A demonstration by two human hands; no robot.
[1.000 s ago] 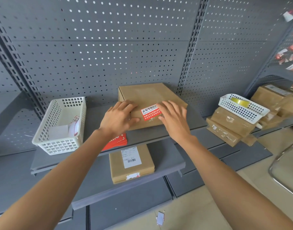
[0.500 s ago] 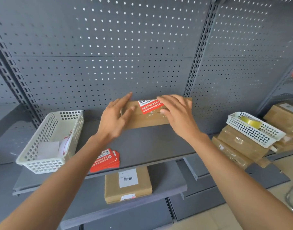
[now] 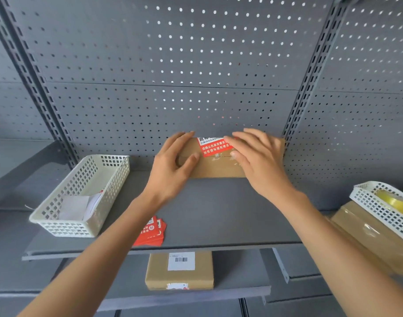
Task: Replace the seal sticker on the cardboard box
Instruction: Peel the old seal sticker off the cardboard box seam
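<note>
A flat brown cardboard box point(image 3: 216, 168) sits at the back of the grey shelf point(image 3: 218, 213), against the pegboard. A red and white seal sticker point(image 3: 213, 147) wraps over its top front edge across the flap seam. My left hand point(image 3: 173, 165) holds the box's left end, fingers on top and thumb on the front face. My right hand point(image 3: 257, 161) covers the right end, with its fingers over the sticker's right edge. The box's top is hidden from this low angle.
A white mesh basket point(image 3: 81, 197) with papers stands at the shelf's left. A stack of red stickers point(image 3: 151, 232) lies near the front edge. Another labelled box point(image 3: 180, 271) lies on the lower shelf. At right, a basket point(image 3: 378, 207) with yellow tape point(image 3: 394, 200) rests on taped boxes point(image 3: 367, 234).
Both hands have slid the box back from the shelf's middle to the pegboard. My view has dropped, so the box's front face shows instead of its top.
</note>
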